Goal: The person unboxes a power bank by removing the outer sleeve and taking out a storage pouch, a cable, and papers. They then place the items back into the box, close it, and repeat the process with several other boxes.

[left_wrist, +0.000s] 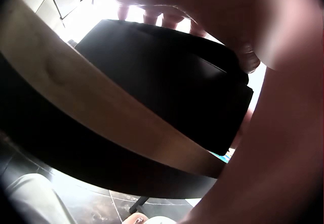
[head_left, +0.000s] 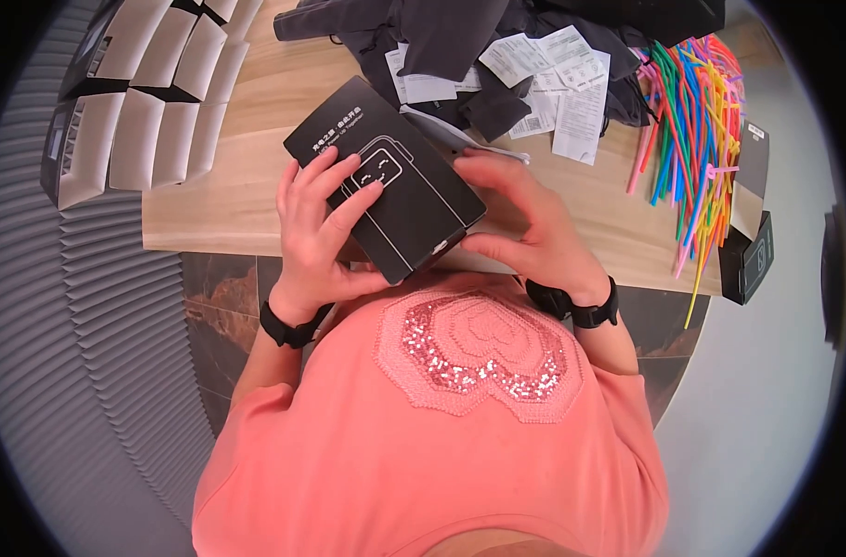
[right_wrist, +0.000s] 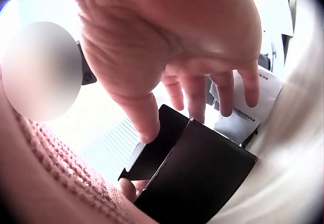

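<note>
A black box [head_left: 414, 209] printed with white writing and a line drawing lies tilted in front of the pink shirt, over the table's near edge. My left hand [head_left: 316, 223] holds it, fingers spread over the printed face and thumb along the near edge. In the left wrist view, the box's dark side [left_wrist: 167, 87] shows below that hand. My right hand [head_left: 534, 218] is at the box's right corner, its fingers and thumb apart. From the right wrist, the box's end [right_wrist: 197, 168] appears with a raised dark panel [right_wrist: 164, 138], the right thumb close at its edge.
Dark cloth bags [head_left: 442, 37] and printed paper slips [head_left: 576, 102] cover the table's back. Colourful twisted balloons or straws [head_left: 692, 139] pile at right, beside further black boxes [head_left: 757, 255]. White-sided boxes [head_left: 168, 139] stand in rows at left. The wooden table's [head_left: 209, 218] near edge borders the body.
</note>
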A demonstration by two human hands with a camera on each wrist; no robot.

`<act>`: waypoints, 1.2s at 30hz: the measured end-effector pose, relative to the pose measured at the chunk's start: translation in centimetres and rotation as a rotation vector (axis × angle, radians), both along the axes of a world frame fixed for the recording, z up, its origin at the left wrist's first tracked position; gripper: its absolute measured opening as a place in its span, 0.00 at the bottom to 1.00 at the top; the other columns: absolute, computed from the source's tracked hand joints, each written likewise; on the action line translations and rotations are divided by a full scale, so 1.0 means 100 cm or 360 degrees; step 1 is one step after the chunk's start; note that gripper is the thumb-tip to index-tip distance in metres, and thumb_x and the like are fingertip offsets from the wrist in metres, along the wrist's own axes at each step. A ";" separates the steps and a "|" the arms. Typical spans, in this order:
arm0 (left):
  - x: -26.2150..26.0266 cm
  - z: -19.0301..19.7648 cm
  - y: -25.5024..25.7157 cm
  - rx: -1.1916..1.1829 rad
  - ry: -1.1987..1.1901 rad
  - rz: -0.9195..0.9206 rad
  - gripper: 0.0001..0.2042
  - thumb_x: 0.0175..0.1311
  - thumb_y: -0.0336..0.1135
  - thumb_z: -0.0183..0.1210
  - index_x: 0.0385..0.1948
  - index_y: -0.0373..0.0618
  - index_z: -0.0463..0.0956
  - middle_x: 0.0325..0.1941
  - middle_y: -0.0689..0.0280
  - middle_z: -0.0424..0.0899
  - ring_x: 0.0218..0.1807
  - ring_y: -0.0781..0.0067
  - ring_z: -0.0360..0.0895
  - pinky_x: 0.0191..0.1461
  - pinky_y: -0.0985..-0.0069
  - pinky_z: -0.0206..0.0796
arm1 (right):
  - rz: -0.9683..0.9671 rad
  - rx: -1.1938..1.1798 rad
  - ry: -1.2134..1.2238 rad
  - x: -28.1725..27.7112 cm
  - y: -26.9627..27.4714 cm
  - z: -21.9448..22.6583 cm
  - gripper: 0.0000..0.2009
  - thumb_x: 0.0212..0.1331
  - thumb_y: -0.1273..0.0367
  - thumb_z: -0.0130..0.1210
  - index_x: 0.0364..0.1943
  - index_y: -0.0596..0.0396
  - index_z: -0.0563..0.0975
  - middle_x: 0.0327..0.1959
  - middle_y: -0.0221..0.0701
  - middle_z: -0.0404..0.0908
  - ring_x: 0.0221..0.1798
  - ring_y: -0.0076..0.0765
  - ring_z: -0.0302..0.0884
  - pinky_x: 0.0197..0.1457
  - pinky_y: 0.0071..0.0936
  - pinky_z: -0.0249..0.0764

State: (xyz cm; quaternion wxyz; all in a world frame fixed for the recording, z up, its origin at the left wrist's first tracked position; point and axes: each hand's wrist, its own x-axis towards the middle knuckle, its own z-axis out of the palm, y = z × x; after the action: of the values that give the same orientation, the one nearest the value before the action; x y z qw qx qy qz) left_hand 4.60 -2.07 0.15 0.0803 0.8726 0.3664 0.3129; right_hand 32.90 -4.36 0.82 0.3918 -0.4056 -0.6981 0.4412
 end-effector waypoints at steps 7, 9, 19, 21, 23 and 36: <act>0.002 0.000 -0.001 -0.0032 0.0010 -0.0049 0.44 0.37 0.68 0.72 0.58 0.50 0.77 0.66 0.54 0.72 0.70 0.44 0.65 0.72 0.37 0.44 | 0.0034 0.0304 -0.0197 -0.003 0.002 -0.004 0.23 0.50 0.72 0.68 0.53 0.52 0.78 0.57 0.35 0.78 0.70 0.50 0.65 0.69 0.42 0.67; 0.003 0.000 -0.002 -0.0036 0.0009 -0.0046 0.45 0.37 0.69 0.72 0.59 0.50 0.76 0.66 0.54 0.71 0.70 0.44 0.64 0.72 0.37 0.43 | 0.0006 0.0385 -0.0235 -0.005 0.002 -0.006 0.22 0.50 0.74 0.68 0.52 0.51 0.78 0.59 0.37 0.76 0.68 0.51 0.67 0.67 0.42 0.68; -0.005 -0.010 -0.001 -0.0036 0.0083 -0.0081 0.42 0.47 0.72 0.64 0.60 0.50 0.75 0.67 0.53 0.70 0.71 0.43 0.63 0.72 0.36 0.41 | -0.0025 0.0536 -0.0218 -0.008 -0.002 -0.003 0.19 0.47 0.77 0.66 0.47 0.47 0.81 0.63 0.40 0.72 0.64 0.53 0.69 0.64 0.43 0.69; -0.005 -0.016 -0.001 0.0007 0.0077 -0.0043 0.40 0.53 0.74 0.57 0.60 0.50 0.75 0.67 0.52 0.70 0.71 0.43 0.63 0.72 0.36 0.40 | 0.0098 0.0797 -0.0514 -0.002 -0.004 0.005 0.22 0.49 0.79 0.65 0.51 0.47 0.81 0.65 0.40 0.72 0.66 0.54 0.70 0.64 0.46 0.70; -0.003 -0.015 -0.002 -0.0003 0.0052 -0.0039 0.40 0.54 0.73 0.57 0.60 0.50 0.75 0.67 0.52 0.70 0.71 0.43 0.63 0.72 0.36 0.40 | 0.0079 0.0785 -0.0533 0.000 -0.008 0.001 0.22 0.49 0.78 0.65 0.51 0.47 0.81 0.64 0.38 0.74 0.66 0.54 0.71 0.64 0.45 0.70; 0.000 -0.007 0.006 -0.0057 0.0025 -0.0079 0.42 0.48 0.73 0.62 0.58 0.49 0.76 0.65 0.52 0.71 0.70 0.43 0.64 0.72 0.36 0.41 | -0.0039 0.0670 -0.0539 0.002 -0.020 0.004 0.17 0.54 0.70 0.61 0.51 0.49 0.81 0.58 0.41 0.78 0.56 0.50 0.77 0.56 0.44 0.74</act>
State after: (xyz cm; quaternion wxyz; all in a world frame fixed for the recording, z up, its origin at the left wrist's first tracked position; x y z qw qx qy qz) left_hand 4.64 -1.46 -0.58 0.1008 0.8823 0.3509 0.2972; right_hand 33.07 -6.32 1.24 0.3504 -0.3917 -0.8251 0.2073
